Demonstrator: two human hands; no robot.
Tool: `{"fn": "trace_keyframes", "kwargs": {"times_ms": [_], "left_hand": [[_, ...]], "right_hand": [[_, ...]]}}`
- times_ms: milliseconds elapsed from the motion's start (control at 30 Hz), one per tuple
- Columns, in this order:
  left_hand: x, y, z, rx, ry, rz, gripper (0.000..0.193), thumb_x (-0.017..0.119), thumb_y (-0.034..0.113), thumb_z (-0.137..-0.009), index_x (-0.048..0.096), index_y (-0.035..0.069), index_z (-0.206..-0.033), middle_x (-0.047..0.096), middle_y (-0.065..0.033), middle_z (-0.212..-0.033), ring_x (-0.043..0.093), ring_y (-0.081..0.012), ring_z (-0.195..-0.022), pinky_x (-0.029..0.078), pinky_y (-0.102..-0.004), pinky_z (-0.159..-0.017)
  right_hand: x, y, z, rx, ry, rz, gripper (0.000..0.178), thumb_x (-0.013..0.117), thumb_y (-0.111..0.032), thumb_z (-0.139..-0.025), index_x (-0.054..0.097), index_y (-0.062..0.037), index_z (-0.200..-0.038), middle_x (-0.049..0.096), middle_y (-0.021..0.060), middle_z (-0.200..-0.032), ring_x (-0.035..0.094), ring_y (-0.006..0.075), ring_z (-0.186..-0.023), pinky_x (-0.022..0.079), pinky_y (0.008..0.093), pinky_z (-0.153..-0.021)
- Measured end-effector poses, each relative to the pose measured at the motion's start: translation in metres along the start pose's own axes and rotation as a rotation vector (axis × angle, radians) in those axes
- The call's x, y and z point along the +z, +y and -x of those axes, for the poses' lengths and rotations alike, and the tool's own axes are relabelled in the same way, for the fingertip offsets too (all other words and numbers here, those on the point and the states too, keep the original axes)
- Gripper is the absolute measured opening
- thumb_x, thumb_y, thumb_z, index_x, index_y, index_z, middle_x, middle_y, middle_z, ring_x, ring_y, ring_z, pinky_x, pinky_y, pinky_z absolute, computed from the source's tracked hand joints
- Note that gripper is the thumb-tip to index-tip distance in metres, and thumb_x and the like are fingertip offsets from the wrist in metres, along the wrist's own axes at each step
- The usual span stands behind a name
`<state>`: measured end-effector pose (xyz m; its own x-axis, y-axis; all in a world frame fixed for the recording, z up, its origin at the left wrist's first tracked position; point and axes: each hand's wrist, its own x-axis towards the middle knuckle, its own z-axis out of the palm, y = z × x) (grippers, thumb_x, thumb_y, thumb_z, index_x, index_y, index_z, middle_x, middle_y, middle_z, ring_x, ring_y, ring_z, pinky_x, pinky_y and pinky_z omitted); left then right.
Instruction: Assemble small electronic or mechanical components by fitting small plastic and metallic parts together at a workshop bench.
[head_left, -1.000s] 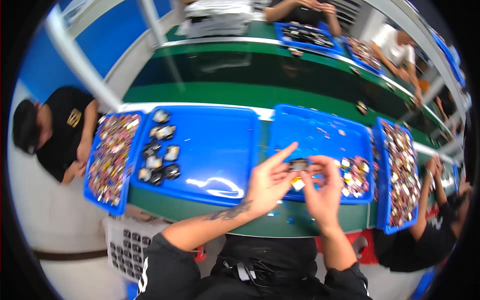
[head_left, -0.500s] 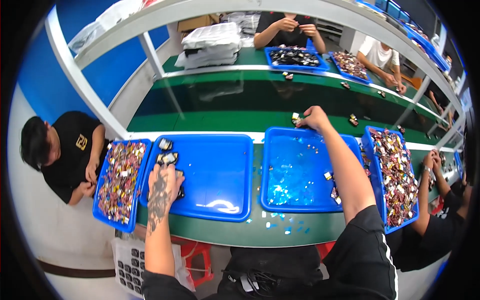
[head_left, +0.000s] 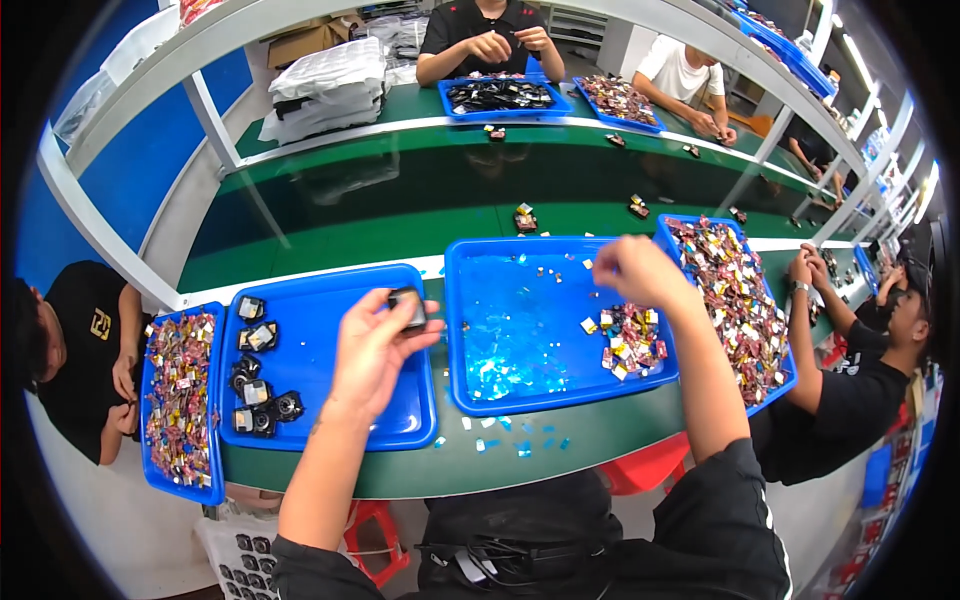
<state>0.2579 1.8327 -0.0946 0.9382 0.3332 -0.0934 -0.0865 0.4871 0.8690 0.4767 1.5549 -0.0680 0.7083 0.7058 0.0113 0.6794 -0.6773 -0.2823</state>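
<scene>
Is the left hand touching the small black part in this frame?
Touching. The head view shows the small black part lifted above the blue tray, gripped in the fingers of the left hand.

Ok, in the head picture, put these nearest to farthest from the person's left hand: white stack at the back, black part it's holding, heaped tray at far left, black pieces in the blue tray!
1. Black part, in the left hand
2. Black pieces, to its left
3. Heaped tray, farther left
4. White stack, at the back left
</scene>
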Motion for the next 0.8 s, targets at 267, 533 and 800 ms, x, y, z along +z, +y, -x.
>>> {"fn": "trace_keyframes", "kwargs": {"times_ms": [267,533,800], "left_hand": [[0.025,-0.028,0.001,-0.101,-0.161,-0.044,0.032,0.054,0.011,-0.095,0.05,0.005,-0.127,0.062,-0.017,-0.113,0.066,-0.0232,-0.094,0.056,-0.0338,-0.082],[0.036,-0.042,0.016,0.285,-0.208,-0.666,0.036,0.075,0.003,-0.075,0.07,0.006,-0.111,0.053,-0.0122,-0.111,0.058,-0.0138,-0.091,0.054,-0.0242,-0.072],[0.045,-0.051,0.028,0.196,-0.122,-0.476,0.014,0.074,0.011,-0.082,0.073,0.0,-0.091,0.058,-0.0083,-0.096,0.058,-0.0109,-0.074,0.052,-0.0258,-0.07]], "right_hand": [[0.04,-0.012,0.066,-0.116,0.079,0.033,0.018,0.072,-0.013,-0.076,0.067,-0.0064,-0.091,0.063,0.0112,-0.089,0.061,0.0322,-0.088,0.049,0.0412,-0.082],[0.046,-0.077,0.074,0.241,0.187,-1.744,0.014,0.057,-0.015,-0.095,0.063,-0.0038,-0.102,0.066,0.0038,-0.086,0.062,0.0092,-0.075,0.049,0.0219,-0.063],[0.074,-0.126,0.074,0.269,0.074,-2.093,0.014,0.056,-0.014,-0.096,0.061,-0.0037,-0.103,0.064,0.0043,-0.091,0.062,0.012,-0.083,0.052,0.0239,-0.073]]}}
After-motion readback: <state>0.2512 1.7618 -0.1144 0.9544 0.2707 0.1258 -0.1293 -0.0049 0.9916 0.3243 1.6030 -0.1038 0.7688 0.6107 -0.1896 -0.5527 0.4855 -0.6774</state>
